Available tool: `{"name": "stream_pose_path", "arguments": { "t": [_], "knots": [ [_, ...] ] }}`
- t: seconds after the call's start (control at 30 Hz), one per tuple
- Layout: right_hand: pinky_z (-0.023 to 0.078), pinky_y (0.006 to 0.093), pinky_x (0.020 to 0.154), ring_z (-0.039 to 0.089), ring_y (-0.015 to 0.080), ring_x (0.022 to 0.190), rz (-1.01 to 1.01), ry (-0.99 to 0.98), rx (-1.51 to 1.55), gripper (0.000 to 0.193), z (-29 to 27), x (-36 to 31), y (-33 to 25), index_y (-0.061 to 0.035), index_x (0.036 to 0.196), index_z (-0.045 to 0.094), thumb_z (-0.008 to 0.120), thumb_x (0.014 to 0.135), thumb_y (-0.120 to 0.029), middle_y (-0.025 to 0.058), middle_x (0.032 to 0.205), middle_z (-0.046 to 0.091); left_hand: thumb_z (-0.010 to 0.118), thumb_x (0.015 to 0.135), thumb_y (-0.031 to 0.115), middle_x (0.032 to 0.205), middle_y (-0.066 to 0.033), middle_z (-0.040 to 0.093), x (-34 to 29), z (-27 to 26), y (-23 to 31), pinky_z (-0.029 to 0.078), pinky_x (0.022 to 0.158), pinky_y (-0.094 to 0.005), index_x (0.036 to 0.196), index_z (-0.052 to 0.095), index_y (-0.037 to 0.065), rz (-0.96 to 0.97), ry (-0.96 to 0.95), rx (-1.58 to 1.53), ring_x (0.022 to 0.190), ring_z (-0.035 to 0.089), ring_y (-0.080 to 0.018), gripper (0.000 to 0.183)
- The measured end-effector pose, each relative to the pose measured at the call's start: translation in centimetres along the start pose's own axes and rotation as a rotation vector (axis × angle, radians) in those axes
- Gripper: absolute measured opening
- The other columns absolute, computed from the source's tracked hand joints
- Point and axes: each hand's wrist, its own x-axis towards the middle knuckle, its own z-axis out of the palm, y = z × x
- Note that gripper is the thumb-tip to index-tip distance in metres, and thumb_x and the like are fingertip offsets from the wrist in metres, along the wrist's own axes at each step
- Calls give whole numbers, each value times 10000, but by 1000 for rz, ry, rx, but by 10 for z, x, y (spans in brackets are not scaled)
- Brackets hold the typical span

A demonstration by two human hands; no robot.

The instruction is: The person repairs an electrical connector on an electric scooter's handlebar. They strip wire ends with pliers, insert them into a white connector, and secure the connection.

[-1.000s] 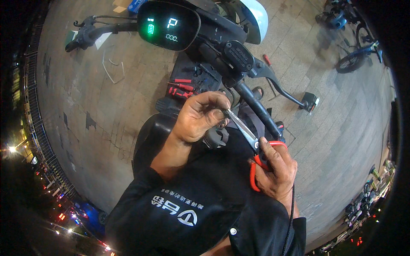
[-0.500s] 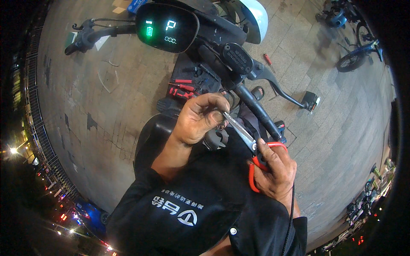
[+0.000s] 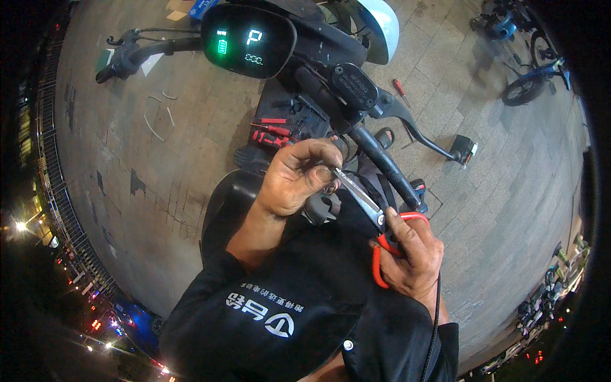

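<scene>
My right hand (image 3: 414, 254) grips a pair of scissors (image 3: 361, 194) by its red handles, the blades pointing up and to the left. The blades look nearly closed. Their tips meet the fingertips of my left hand (image 3: 299, 175), whose thumb and forefinger are pinched together. Whatever lies in that pinch is too small to make out. Just below my left hand is a grey, curved plastic piece (image 3: 322, 208). Beyond both hands runs the black handlebar (image 3: 388, 165) of an electric scooter, with a brake lever (image 3: 417, 134) and a lit display (image 3: 248, 41).
Red-handled tools (image 3: 272, 132) lie on the scooter's dark footboard. A red screwdriver (image 3: 399, 89) rests on the paving to the right, near a small black box-like part (image 3: 464, 151). A blue bicycle (image 3: 534, 83) stands at the far right. Thin pale strips (image 3: 154, 127) lie on the left paving.
Both hands keep almost the same pose, with the scissors' tips still at my left fingertips. The right hand and scissors have shifted very slightly. The pale strips on the ground lie differently.
</scene>
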Motion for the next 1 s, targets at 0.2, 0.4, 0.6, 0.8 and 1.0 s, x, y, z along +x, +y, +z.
{"name": "stream_pose_path", "arguments": {
  "t": [0.2,0.4,0.6,0.8,1.0],
  "knots": [
    [494,361,556,601,285,656,4,-6,-7,556,0,-1,-2,-46,1156,618,776,624,-54,138,824,592,663,866,121,925,-53,558,0,-1,0,471,674,-223,1027,589,-2,8,-11,8,759,573,-110,215],
    [493,359,553,599,281,652,-17,-7,3,535,0,-2,-1,-41,1143,628,772,627,-48,136,800,586,658,871,137,922,-49,555,-1,-2,-1,452,690,-226,1019,592,-3,36,-10,34,770,561,-109,215],
    [493,361,554,600,282,656,-7,9,19,535,-1,-1,-2,-37,1143,627,765,626,-38,136,803,589,662,871,159,917,-51,555,0,0,-1,449,695,-232,1012,591,-1,44,-8,43,772,558,-110,225],
    [492,359,560,603,280,669,23,-29,-36,543,-2,0,-4,-36,1153,620,767,630,-43,135,809,592,668,866,147,925,-53,556,1,3,2,467,682,-228,1012,589,-1,15,-13,14,785,569,-107,222],
    [496,361,566,601,280,671,36,-121,-45,558,-6,2,-5,-48,1165,614,774,631,-54,134,821,589,665,868,143,932,-49,559,-1,-1,-2,466,690,-228,1017,591,2,9,32,-9,795,564,-101,218]
  ]
}}
